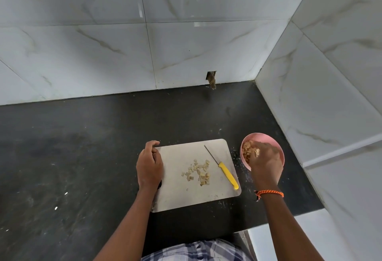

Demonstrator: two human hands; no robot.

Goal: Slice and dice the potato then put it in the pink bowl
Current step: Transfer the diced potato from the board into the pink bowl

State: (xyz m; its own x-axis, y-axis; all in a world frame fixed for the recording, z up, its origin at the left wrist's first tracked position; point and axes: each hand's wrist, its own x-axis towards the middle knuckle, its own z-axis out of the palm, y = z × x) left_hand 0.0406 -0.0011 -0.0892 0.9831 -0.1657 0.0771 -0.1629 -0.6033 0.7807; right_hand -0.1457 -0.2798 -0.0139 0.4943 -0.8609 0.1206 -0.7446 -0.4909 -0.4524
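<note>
Potato dice (198,171) scattered mid cutting board (177,196), more heaped in pink bowl (275,146). Right hand (265,162) over bowl, fingers down among pieces (grip on any: cannot tell). Left hand (149,165) curled round board's left edge. Yellow-handled knife (224,169) flat on board, right side. Black counter (82,157) beneath.

One cutting board (177,194), one knife (222,166), one pink bowl (260,136), two hands, many potato cubes (198,172).

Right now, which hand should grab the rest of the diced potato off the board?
Probably the right hand: it hangs over the bowl, and the left hand grips the board edge, steadying it.
</note>
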